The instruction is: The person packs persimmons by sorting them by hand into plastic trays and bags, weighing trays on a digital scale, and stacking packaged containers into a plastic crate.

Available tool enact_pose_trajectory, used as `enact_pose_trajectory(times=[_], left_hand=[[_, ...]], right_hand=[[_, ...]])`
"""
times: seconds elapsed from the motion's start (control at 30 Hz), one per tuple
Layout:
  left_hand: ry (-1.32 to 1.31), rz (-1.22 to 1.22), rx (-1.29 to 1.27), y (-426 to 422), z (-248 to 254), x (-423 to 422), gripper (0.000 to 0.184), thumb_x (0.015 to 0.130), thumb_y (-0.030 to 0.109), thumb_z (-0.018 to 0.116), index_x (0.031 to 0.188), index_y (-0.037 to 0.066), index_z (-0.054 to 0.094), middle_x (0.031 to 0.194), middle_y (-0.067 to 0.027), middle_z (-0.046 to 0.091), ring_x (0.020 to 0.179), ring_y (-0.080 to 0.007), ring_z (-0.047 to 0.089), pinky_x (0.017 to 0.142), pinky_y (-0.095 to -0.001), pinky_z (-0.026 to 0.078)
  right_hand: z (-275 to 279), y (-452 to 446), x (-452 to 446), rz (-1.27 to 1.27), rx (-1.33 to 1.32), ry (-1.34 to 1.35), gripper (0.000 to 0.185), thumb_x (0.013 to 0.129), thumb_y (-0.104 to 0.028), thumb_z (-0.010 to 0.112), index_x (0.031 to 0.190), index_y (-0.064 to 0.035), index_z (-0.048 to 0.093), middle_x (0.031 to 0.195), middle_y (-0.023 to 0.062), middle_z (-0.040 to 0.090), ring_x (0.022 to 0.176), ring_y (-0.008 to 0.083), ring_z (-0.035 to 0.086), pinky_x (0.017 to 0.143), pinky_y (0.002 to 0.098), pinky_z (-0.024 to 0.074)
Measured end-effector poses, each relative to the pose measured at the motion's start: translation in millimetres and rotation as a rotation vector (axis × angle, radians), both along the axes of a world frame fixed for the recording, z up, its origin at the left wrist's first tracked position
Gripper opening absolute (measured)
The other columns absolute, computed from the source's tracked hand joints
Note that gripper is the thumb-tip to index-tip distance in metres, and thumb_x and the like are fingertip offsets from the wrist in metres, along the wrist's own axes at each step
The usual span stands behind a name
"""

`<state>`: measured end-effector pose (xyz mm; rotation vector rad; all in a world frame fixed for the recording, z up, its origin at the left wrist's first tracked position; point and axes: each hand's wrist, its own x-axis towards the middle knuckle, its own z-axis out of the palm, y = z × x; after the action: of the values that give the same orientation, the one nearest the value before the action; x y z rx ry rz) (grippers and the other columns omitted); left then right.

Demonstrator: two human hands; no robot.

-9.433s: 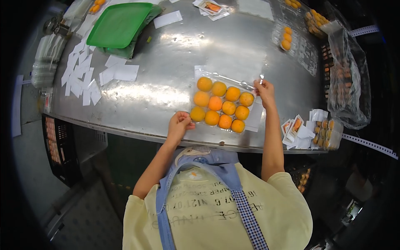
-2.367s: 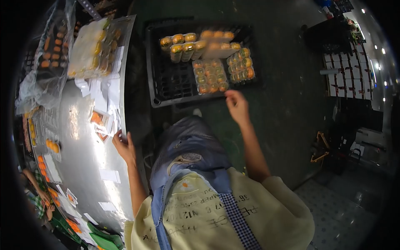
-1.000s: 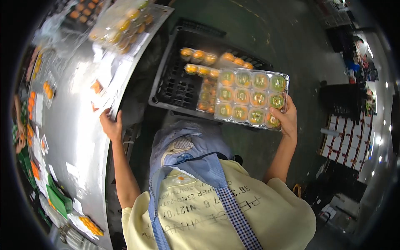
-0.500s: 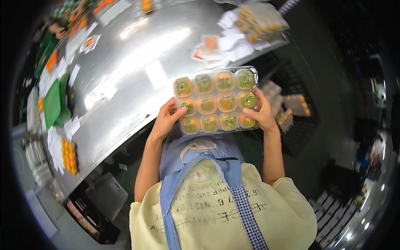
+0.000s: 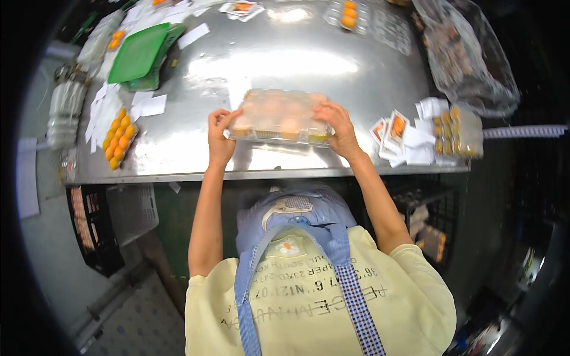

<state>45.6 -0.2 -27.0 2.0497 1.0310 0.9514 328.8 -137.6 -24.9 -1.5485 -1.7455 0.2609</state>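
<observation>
Both hands hold a clear plastic fruit pack (image 5: 279,118) above the front part of the metal table (image 5: 196,142). My left hand (image 5: 223,132) grips its left end, with the thumb near the top edge. On the right end, my right hand (image 5: 338,126) has its fingers over the upper corner. The pack is tilted, and glare on the plastic blurs the orange fruit inside. Right of my hands lie picture cards (image 5: 396,126) and white papers (image 5: 417,137), beside a stacked fruit pack (image 5: 460,133).
At the left are a green tray (image 5: 139,52), a pack of orange fruit (image 5: 120,139) and loose white slips (image 5: 148,105). A clear bag (image 5: 466,59) lies at the right edge. Black crates (image 5: 92,225) stand below the table, and a small fruit pack (image 5: 349,15) is at the back.
The view has turned from the floor crate back to the table. The pack, lifted by my right hand and then held by both, is now over the table and tipped away.
</observation>
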Motion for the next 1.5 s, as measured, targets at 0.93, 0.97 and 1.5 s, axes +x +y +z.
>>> enact_pose_trajectory(times=[0.93,0.97,1.5], left_hand=[[-0.495,0.194,-1.216,-13.6,-54.4,-34.5,0.045,0.079,-0.002,0.063,0.119,0.002,0.044,0.095,-0.0120,0.060,0.082,-0.0214,0.065,0.064,-0.0273,0.057],[-0.427,0.185,-1.155,-8.4,-54.3,-37.8,0.045,0.078,-0.002,0.064,0.119,0.003,0.045,0.098,-0.0114,0.058,0.081,-0.0202,0.064,0.064,-0.0269,0.056],[0.677,-0.077,-0.120,113.5,-26.6,47.7,0.034,0.085,0.031,0.053,0.105,0.005,0.064,0.102,-0.0156,0.062,0.108,-0.0325,0.049,0.093,-0.0430,0.039]], right_hand=[[-15.3,96.8,-129.3,0.152,-0.137,-0.302,0.058,0.060,-0.022,0.077,0.113,-0.0116,0.057,0.122,0.0076,0.047,0.121,0.0272,0.039,0.102,0.0517,0.0253],[-15.2,96.0,-129.2,0.151,-0.137,-0.315,0.058,0.061,-0.022,0.076,0.114,-0.0116,0.056,0.121,0.0077,0.048,0.121,0.0271,0.039,0.102,0.0519,0.0252],[-29.1,19.5,-124.4,-0.602,-0.613,1.496,0.054,0.092,-0.042,0.052,0.110,0.0084,0.052,0.094,0.0137,0.061,0.086,0.0205,0.062,0.070,0.0288,0.0530]])
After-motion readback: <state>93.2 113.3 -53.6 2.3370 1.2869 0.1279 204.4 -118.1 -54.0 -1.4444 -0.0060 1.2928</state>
